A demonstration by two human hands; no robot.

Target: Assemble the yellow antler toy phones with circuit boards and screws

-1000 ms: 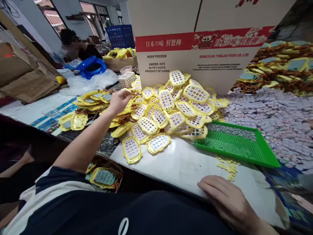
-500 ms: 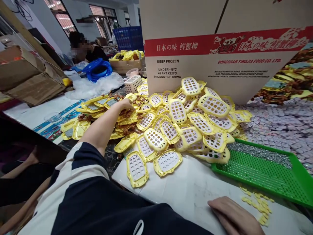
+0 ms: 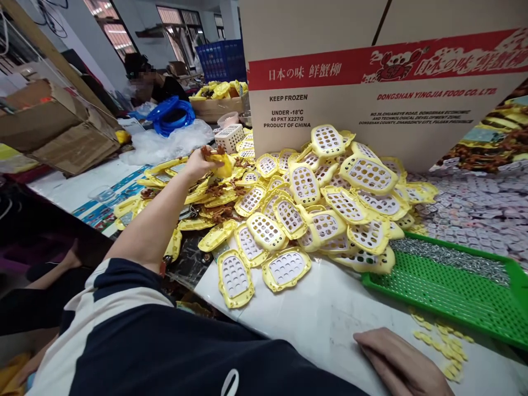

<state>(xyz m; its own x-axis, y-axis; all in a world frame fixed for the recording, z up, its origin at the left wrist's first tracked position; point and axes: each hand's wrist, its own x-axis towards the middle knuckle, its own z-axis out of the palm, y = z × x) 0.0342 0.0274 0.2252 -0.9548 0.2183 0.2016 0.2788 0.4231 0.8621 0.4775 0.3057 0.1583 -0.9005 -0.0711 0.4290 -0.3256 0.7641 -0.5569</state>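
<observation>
Yellow casing (image 3: pixel 223 166) in left hand (image 3: pixel 200 164); carton (image 3: pixel 342 71): "KEEP FROZEN".

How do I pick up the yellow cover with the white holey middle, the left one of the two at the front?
I'd pinch the yellow cover by its two long sides, coming from the near side. It seems to lie flat on the white table, longer than wide, and its near end sticks out from the pile.

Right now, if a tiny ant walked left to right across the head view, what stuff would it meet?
Brown cardboard box → blue plastic bundle → left hand holding a yellow-and-brown piece → two yellow-rimmed frames at the pile's near edge → green tray.
</observation>
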